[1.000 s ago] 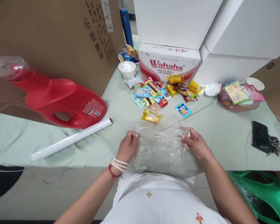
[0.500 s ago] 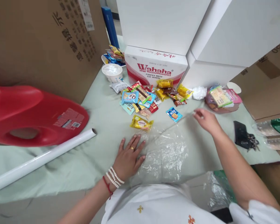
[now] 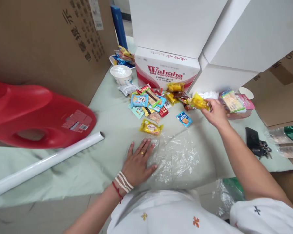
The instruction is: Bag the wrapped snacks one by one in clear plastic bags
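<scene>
Snack packet (image 3: 199,101), yellow, is pinched at its right end by the closed fingertips of your right hand (image 3: 216,113), at the right edge of the snack pile (image 3: 148,99). Your left hand (image 3: 139,162) lies flat, fingers spread, on the clear plastic sheet (image 3: 183,159) over the green tablecloth (image 3: 112,120).

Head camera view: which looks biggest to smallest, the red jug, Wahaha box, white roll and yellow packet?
1. red jug (nearer the camera, so unsure)
2. Wahaha box
3. white roll, long but thin
4. yellow packet, held in the right hand
</scene>
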Tool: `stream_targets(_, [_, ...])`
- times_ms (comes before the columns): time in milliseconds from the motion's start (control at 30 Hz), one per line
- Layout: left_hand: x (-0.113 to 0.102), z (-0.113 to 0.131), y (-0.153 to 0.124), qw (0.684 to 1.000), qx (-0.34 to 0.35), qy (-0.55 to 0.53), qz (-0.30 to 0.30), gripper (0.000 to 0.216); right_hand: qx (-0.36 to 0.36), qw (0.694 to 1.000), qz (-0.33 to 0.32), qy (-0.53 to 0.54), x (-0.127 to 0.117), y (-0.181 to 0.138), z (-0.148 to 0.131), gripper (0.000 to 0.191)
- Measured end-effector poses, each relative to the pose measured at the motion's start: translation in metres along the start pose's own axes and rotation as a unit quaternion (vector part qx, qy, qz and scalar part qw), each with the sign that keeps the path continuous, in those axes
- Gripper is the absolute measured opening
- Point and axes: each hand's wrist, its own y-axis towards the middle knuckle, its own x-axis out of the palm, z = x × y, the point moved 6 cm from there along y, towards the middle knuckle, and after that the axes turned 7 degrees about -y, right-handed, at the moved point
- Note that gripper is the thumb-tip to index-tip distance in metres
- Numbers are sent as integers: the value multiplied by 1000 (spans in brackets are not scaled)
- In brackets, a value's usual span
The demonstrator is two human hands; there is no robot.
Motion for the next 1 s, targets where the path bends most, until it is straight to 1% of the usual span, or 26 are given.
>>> stream_targets(33, [0, 0, 0, 1000, -3, -3, -3, 81, -52, 996, -34, 58, -4, -21, -13, 47])
stream_targets(67, [0, 0, 0, 1000, -6, -5, -5, 81, -113, 985, -70, 112, -6, -44, -29, 45])
stream_targets(133, [0, -1, 0, 1000, -7, -7, -10, 80, -223, 947, -128, 191, -5, -91, -68, 43])
stream_targets(167, [0, -1, 0, 1000, -6, -6, -12, 79, -258, 930, -153, 212, 0, -111, -85, 44])
stream_targets(233, [2, -2, 0, 1000, -4, -4, -15, 78, -288, 911, -206, 210, 19, -141, -112, 48])
stream_targets(300, [2, -4, 0, 1000, -5, 0, -14, 78, -286, 910, -241, 180, 38, -158, -123, 52])
stream_targets(367, [-2, -8, -5, 1000, -2, 3, -2, 76, -276, 915, -236, 175, 45, -168, -119, 55])
stream_targets(433, [-13, -10, -15, 999, 5, 10, 34, 72, -257, 922, -198, 210, 35, -180, -103, 56])
stream_targets(500, [-27, -6, -31, 996, 42, 6, 73, 69, -245, 921, -176, 246, 21, -199, -82, 56])
stream_targets(533, [-33, -1, -41, 994, 76, -5, 81, 69, -246, 918, -180, 253, 16, -213, -72, 57])
stream_targets(567, [-35, 6, -51, 990, 117, -21, 75, 68, -254, 915, -191, 250, 14, -227, -63, 59])
stream_targets(633, [-32, 21, -68, 979, 195, -51, 24, 63, -266, 914, -206, 229, 16, -256, -50, 59])
stream_targets(667, [-27, 27, -75, 974, 219, -60, -1, 57, -262, 919, -199, 218, 19, -266, -45, 52])
stream_targets(733, [-18, 33, -80, 970, 231, -73, -26, 42, -242, 931, -170, 214, 25, -278, -38, 30])
stream_targets(767, [-16, 33, -80, 970, 225, -84, -27, 36, -233, 932, -163, 223, 28, -279, -37, 23])
stream_targets(833, [-15, 29, -72, 974, 189, -127, -20, 28, -228, 921, -176, 263, 29, -272, -38, 19])
stream_targets(933, [-22, 16, -51, 968, 92, -232, -22, 20, -208, 894, -236, 318, 23, -244, -40, 17])
stream_targets(1000, [-29, 4, -34, 954, 17, -297, -13, 23, -174, 888, -265, 334, 20, -218, -38, 21])
